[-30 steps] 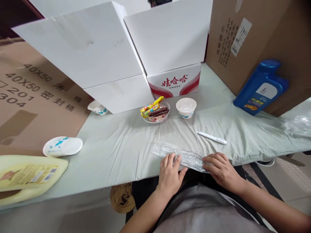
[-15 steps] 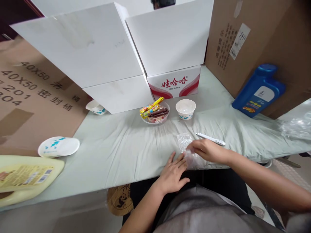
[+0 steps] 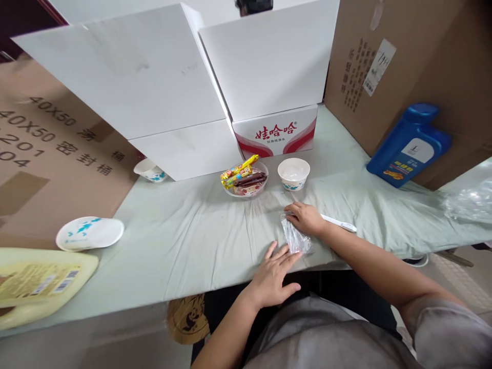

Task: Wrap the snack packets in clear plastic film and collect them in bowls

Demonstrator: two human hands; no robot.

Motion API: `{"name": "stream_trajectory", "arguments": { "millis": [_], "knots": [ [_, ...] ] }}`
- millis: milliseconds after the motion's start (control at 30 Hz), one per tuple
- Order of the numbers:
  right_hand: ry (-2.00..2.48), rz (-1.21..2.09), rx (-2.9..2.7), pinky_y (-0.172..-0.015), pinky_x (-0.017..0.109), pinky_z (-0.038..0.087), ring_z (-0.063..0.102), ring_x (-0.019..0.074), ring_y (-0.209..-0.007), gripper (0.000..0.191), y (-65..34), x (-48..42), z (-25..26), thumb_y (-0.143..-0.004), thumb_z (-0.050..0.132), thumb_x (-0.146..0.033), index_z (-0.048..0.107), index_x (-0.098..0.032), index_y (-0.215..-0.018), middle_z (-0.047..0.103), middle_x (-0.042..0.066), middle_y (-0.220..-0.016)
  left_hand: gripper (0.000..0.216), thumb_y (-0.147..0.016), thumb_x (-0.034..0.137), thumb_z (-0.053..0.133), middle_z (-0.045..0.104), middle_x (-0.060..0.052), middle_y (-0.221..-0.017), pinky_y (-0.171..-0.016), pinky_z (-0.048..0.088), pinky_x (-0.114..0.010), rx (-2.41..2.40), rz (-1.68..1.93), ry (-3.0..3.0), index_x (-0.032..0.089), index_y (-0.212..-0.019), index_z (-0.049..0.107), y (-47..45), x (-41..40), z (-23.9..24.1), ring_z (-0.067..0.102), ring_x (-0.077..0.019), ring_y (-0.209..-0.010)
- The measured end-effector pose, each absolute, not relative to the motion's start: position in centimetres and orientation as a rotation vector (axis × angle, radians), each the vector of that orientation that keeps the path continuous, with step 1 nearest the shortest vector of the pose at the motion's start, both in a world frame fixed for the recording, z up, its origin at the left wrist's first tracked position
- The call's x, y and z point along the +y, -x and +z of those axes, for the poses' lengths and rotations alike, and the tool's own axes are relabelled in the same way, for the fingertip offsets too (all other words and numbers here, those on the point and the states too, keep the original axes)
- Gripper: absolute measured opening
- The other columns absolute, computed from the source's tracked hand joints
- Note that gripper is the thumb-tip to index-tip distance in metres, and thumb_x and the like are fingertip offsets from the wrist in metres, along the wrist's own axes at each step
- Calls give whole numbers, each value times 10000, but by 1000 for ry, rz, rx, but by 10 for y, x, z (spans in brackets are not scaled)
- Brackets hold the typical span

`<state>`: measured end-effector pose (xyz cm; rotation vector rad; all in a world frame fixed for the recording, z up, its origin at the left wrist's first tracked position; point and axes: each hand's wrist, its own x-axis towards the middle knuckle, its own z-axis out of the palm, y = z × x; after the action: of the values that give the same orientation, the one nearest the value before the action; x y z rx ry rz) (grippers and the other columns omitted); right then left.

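A crumpled clear plastic bag (image 3: 295,238) lies on the pale green cloth near the table's front edge. My right hand (image 3: 306,217) rests on the bag's far end, fingers curled and pressing it down. My left hand (image 3: 273,272) lies flat on the cloth, fingers spread, its fingertips touching the bag's near end. A white pen (image 3: 339,223) lies just right of my right hand. Beyond the hands stand a clear bowl of wrapped snacks (image 3: 245,180) and an empty paper bowl (image 3: 293,173).
Open white cartons (image 3: 192,92) stand at the back, brown cardboard boxes (image 3: 403,56) at right and left. A blue bottle (image 3: 409,146) leans at right. A tipped paper bowl (image 3: 89,233), a small paper cup (image 3: 149,170) and a yellow bottle (image 3: 38,284) are at left.
The bag lay stretched out under both hands; my right hand folded it over toward the middle and moved forward and left with it. My left hand stayed flat near the front edge.
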<state>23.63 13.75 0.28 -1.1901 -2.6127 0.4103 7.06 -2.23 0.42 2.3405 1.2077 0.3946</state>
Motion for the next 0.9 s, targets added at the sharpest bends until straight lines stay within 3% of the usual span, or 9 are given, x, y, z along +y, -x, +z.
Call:
{"name": "stream_trajectory", "arguments": {
  "millis": [133,233,333,533,733,900],
  "knots": [
    [1144,350,-2620,-766,273,421,627,191,-921,279,-239,137,-2,-938,512,-309,596,-193,-1177,647,75,-1065,435,-844,350,630,569,-93,-1294,-1092,380,-518,1313,633,-2303,253,-1263,565,-64,-23,7,454,-284,-1302],
    [1132,328,-2639,-758,273,417,621,190,-912,271,-239,137,-2,-946,495,-317,604,-192,-1160,641,76,-1046,282,-912,334,530,568,-121,-1180,-958,498,-409,1521,961,-2212,207,-1144,626,-57,-12,18,556,-239,-1134],
    [1115,305,-2634,-752,273,410,616,191,-904,271,-237,136,-2,-952,484,-321,608,-189,-1153,639,77,-1032,234,-937,270,475,613,-105,-1073,-948,491,-399,1470,1104,-2250,188,-1081,641,-57,13,26,572,-220,-1076],
    [1109,288,-2648,-747,283,402,593,195,-892,271,-238,136,-3,-955,468,-285,600,-171,-1161,635,85,-1028,144,-868,188,557,679,-51,-985,-998,444,-437,1261,883,-2397,214,-856,699,-68,56,1,547,-232,-1144],
    [1210,-57,-2407,-930,416,339,457,292,-1123,286,-245,131,11,-906,458,-142,602,-144,-1154,561,154,-1224,121,-818,153,600,676,-53,-1020,-990,431,-449,1311,819,-2381,215,-868,691,-67,57,-11,559,-237,-1120],
    [736,201,-2655,-808,355,407,501,221,-894,222,-261,75,15,-946,449,-269,640,-157,-958,617,97,-943,187,-860,190,569,658,-64,-1098,-1011,416,-434,1294,824,-2403,210,-1018,665,-65,56,-10,541,-231,-1147]
  ]
}}
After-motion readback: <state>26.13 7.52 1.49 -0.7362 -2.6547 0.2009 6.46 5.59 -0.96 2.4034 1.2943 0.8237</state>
